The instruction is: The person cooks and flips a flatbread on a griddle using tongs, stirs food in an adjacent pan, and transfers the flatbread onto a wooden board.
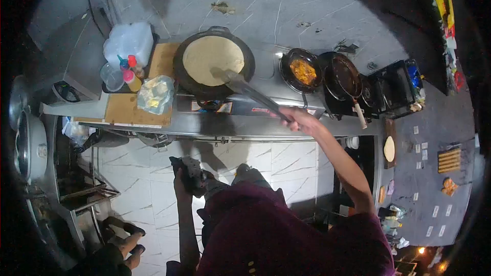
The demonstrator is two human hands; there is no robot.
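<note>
A flat round bread [212,60] lies on a dark round griddle [249,64] on the counter. My right hand [302,121] is closed around the handle of long metal tongs [258,98], whose tips reach the bread's lower right edge. Low over the floor, my left hand [181,184] holds a dark, patterned cloth [192,171]. Right of the griddle, a black pan [286,79] contains orange-yellow food [303,72].
A second dark pan [346,75] stands farther right, its handle over the counter edge. Squeeze bottles [132,80], a plastic jug [128,43] and a plastic bag [155,94] are at left. Another person's feet [134,248] show at lower left.
</note>
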